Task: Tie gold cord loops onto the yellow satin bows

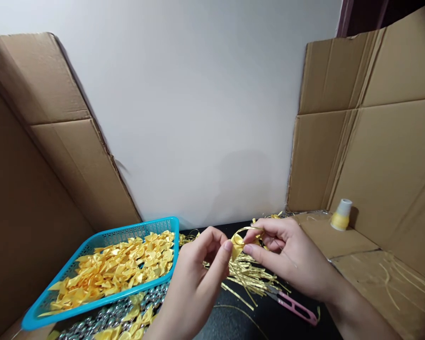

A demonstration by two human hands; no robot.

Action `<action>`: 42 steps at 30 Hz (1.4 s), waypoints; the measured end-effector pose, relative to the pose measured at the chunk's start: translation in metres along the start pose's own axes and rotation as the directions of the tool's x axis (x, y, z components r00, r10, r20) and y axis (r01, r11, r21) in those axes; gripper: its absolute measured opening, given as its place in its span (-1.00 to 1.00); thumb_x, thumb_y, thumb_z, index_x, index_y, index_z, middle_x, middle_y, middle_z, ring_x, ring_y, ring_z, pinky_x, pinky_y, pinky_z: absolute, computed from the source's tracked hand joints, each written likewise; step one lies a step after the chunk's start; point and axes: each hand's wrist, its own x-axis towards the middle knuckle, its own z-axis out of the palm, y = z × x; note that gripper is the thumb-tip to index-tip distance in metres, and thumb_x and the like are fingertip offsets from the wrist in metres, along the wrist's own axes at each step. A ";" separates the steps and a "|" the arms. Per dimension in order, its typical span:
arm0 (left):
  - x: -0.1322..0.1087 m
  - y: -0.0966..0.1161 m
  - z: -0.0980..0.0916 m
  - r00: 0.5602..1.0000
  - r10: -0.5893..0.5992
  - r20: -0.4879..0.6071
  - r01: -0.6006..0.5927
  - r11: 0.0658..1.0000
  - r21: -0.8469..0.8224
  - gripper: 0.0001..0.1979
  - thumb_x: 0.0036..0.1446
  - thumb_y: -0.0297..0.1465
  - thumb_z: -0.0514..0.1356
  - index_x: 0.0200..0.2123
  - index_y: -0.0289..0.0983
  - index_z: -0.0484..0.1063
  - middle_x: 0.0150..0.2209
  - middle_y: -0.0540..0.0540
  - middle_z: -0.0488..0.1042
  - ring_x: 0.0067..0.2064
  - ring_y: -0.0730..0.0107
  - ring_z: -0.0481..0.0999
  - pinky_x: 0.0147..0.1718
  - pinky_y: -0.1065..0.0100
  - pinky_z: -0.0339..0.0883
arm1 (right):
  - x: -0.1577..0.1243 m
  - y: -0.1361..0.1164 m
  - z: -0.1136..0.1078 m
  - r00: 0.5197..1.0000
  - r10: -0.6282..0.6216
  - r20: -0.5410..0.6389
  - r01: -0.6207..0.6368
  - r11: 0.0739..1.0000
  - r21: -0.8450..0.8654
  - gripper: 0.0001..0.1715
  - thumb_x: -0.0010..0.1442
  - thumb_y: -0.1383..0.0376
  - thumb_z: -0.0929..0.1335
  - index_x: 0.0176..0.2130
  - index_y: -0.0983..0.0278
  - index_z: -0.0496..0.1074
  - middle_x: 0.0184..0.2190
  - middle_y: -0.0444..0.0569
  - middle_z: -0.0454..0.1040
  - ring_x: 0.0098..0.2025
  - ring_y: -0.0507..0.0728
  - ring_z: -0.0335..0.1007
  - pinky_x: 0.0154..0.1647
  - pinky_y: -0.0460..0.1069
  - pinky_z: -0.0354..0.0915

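we pinch the yellow ribbon bow (237,244) between our left hand (194,278) and right hand (292,259), shaping it, and we think it needs a tight, careful pinch.

Basket (134,228) blocks the left, ribbon strips (248,276) and snips (297,309) clutter the middle; cardboard floor (375,278) at right lies open

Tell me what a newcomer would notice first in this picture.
The blue basket at lower left, holding a heap of yellow bows, stands out first. At bottom centre the left hand and right hand pinch one bow between them above gold strips, with pink snips lying under the right hand.
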 end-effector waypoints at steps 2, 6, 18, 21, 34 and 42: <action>-0.001 0.002 -0.003 0.999 0.032 -0.029 -0.030 0.998 0.048 -0.67 0.31 -0.22 0.03 -0.49 -0.23 0.26 -0.57 0.05 0.28 -0.51 0.45 0.28 -0.50 0.43 0.18 | 0.000 0.000 0.001 1.000 0.008 0.005 -0.008 1.000 0.017 -0.86 0.13 0.25 0.39 -0.40 0.29 0.49 -0.65 -0.27 0.01 -0.60 -0.06 -0.13 -0.63 -0.10 -0.16; -0.008 0.011 -0.006 0.990 0.131 0.055 -0.139 0.974 0.177 -0.71 0.21 -0.29 0.16 -0.54 -0.23 0.37 -0.60 0.03 0.37 -0.54 0.44 0.35 -0.50 0.42 0.19 | 0.001 0.001 0.003 1.000 0.027 -0.011 -0.027 1.000 0.011 -0.86 0.12 0.25 0.40 -0.40 0.29 0.50 -0.66 -0.27 0.04 -0.60 -0.06 -0.11 -0.62 -0.10 -0.13; 0.000 0.005 -0.008 0.981 0.080 -0.179 -0.051 0.985 0.165 -0.84 0.17 -0.30 0.18 -0.43 -0.23 0.40 -0.50 -0.01 0.44 -0.46 0.38 0.41 -0.48 0.40 0.25 | 0.002 0.002 0.006 0.994 0.092 0.065 -0.099 0.987 0.127 -0.85 0.12 0.24 0.41 -0.38 0.29 0.45 -0.66 -0.27 0.05 -0.60 -0.06 -0.12 -0.62 -0.10 -0.18; 0.004 0.001 -0.008 0.997 -0.058 -0.047 0.057 0.998 -0.018 -0.84 0.17 -0.27 0.19 -0.31 -0.24 0.44 -0.43 -0.04 0.48 -0.40 0.37 0.43 -0.46 0.42 0.25 | 0.002 0.003 0.005 0.988 0.105 0.113 -0.125 0.975 0.185 -0.83 0.12 0.22 0.42 -0.38 0.29 0.44 -0.64 -0.25 0.09 -0.59 -0.06 -0.10 -0.62 -0.10 -0.16; 0.003 0.005 -0.001 0.994 -0.056 -0.092 0.039 0.983 -0.182 -0.91 0.06 -0.37 0.30 -0.38 -0.26 0.48 -0.52 0.00 0.47 -0.50 0.47 0.37 -0.53 0.49 0.24 | 0.000 0.003 0.014 0.999 0.017 -0.034 -0.008 0.969 0.247 -0.77 0.20 0.19 0.36 -0.40 0.30 0.43 -0.60 -0.21 0.17 -0.55 -0.04 -0.02 -0.57 -0.10 -0.06; 0.008 -0.002 0.000 0.989 -0.148 0.011 0.145 0.951 -0.275 -0.89 0.06 -0.35 0.29 -0.41 -0.26 0.46 -0.53 0.03 0.41 -0.49 0.49 0.33 -0.51 0.49 0.22 | 0.005 0.008 0.000 0.996 0.092 -0.004 -0.070 0.786 0.614 -0.70 0.15 0.12 0.41 -0.43 0.29 0.39 -0.64 -0.25 0.11 -0.57 -0.06 -0.13 -0.57 -0.10 -0.12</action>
